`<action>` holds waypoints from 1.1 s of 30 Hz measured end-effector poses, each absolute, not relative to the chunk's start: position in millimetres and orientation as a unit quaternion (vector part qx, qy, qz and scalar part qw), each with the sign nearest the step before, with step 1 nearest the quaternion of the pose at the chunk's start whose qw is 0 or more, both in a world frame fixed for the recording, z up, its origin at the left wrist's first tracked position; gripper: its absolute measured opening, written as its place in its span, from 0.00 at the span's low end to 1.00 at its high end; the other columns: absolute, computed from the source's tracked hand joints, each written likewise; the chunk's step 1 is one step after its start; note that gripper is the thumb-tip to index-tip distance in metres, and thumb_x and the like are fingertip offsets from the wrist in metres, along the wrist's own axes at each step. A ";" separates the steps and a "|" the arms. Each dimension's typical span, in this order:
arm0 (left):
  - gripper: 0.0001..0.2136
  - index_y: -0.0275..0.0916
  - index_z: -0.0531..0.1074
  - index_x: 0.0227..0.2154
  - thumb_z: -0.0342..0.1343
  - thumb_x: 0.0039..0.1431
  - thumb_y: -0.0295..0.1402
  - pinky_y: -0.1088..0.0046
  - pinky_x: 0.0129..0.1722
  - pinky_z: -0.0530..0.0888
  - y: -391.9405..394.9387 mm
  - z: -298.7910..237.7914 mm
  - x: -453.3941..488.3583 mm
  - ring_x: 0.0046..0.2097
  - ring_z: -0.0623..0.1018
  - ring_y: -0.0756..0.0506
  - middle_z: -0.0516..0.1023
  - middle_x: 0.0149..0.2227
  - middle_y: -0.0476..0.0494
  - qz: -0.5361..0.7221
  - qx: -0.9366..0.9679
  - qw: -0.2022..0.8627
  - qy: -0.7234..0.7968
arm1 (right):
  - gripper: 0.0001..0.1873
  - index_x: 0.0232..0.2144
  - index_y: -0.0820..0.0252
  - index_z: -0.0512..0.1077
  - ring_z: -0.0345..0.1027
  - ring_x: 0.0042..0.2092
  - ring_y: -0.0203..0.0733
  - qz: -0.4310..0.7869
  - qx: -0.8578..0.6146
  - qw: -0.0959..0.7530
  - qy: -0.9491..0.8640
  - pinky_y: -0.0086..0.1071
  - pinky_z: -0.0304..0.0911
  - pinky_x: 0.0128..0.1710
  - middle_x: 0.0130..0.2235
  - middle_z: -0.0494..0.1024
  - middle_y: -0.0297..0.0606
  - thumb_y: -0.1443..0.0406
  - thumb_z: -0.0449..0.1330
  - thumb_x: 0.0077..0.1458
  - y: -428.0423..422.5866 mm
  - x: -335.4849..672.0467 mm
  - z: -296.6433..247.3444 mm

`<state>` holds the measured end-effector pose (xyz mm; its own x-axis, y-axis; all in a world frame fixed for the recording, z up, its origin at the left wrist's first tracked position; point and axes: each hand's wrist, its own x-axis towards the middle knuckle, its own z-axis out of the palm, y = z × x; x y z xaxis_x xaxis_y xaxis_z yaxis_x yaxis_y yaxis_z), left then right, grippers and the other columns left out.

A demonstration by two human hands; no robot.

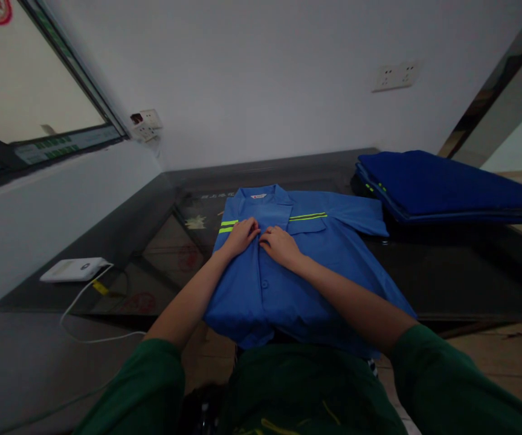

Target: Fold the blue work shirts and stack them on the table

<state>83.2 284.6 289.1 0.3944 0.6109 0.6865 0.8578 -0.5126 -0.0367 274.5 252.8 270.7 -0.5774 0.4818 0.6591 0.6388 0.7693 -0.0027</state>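
Observation:
A blue work shirt (338, 260) with yellow-green stripes lies face up on the dark table (152, 241), collar toward the wall. Its lower hem hangs over the front edge near my body. Both of my hands meet at the front placket, below the collar. My left hand (241, 234) pinches the placket's edge from the left. Close beside it, my right hand (281, 244) has its fingers curled on the same edge; a dark ring shows on one finger. Whatever button lies between the fingertips is hidden. Lower on the placket, one button (264, 284) is visible.
A stack of folded dark blue cloth (446, 184) lies at the table's right. On the left is a white device (74, 270) with a white cable (77, 299) running off the front edge. Wall sockets (396, 77) and a window (38, 78) are beyond.

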 end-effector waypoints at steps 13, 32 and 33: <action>0.12 0.38 0.68 0.48 0.50 0.64 0.34 0.60 0.50 0.68 286.7 283.7 88.0 0.48 0.71 0.40 0.74 0.44 0.39 -0.274 -0.787 0.274 -0.481 | 0.12 0.39 0.60 0.74 0.62 0.51 0.49 -0.098 -0.380 0.307 -0.867 0.41 0.58 0.47 0.47 0.75 0.45 0.63 0.52 0.62 248.6 259.4 265.8; 0.25 0.42 0.50 0.66 0.39 0.67 0.35 0.52 0.64 0.53 274.8 290.6 93.6 0.68 0.54 0.40 0.52 0.68 0.41 -0.108 -0.774 0.253 -0.570 | 0.14 0.47 0.62 0.70 0.63 0.52 0.47 -0.139 -0.297 0.355 -0.876 0.39 0.60 0.50 0.50 0.73 0.45 0.64 0.60 0.58 243.0 268.8 269.0; 0.26 0.42 0.50 0.67 0.39 0.67 0.36 0.52 0.64 0.53 274.0 290.8 94.0 0.68 0.54 0.40 0.51 0.68 0.41 -0.106 -0.775 0.253 -0.570 | 0.13 0.46 0.62 0.71 0.64 0.52 0.46 -0.138 -0.289 0.350 -0.880 0.38 0.60 0.51 0.49 0.74 0.45 0.64 0.60 0.59 242.9 268.8 269.1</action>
